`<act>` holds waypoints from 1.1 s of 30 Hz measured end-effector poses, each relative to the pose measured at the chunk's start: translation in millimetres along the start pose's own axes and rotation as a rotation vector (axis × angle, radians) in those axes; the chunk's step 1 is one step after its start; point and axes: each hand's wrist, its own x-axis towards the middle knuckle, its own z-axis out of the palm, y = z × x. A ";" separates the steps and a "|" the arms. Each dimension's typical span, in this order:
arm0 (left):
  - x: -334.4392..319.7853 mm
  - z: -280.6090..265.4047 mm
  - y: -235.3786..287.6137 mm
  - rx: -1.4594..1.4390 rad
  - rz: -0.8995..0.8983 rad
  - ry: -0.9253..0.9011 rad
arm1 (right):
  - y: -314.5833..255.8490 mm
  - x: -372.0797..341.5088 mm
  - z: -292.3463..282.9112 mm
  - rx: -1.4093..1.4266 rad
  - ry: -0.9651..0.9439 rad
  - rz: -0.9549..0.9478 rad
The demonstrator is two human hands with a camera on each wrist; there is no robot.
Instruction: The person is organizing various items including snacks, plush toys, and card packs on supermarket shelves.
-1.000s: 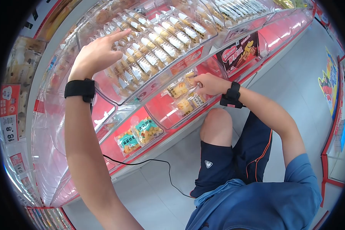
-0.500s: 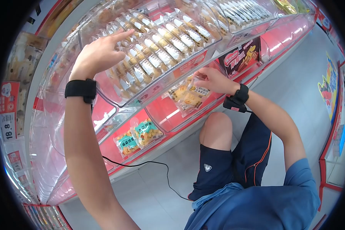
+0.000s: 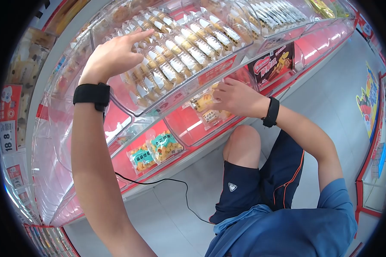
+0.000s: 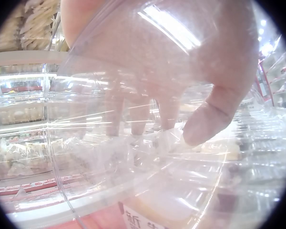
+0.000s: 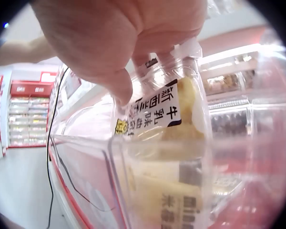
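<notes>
Clear pkt, yellowish inside, blk/wht label.

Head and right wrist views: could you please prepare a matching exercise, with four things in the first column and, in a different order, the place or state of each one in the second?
Things
1. Left grip
2. Right grip
3. Teal-labelled bags
4. Dark box

Places and states
A. Red logo on its front, to the picture's right of the right grip
B. Pinching a snack packet
C. Lower level, to the picture's left of the right grip
D. At the upper rows of wrapped snacks

Pairs: 1-D, 2-B, 3-C, 4-A
</notes>
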 end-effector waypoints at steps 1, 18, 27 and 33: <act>-0.7 0.6 -0.9 0.003 0.009 0.013 | -2.6 3.7 -1.5 -0.051 -0.011 -0.057; 2.0 1.6 -1.7 -0.021 0.000 0.004 | 18.0 -10.1 20.2 0.333 -0.147 0.593; 2.4 3.5 -3.9 -0.001 0.055 0.040 | 17.4 -15.3 66.3 0.595 -0.208 0.956; 2.6 3.4 -4.3 -0.003 0.061 0.044 | 11.6 -10.7 42.7 0.601 -0.154 0.700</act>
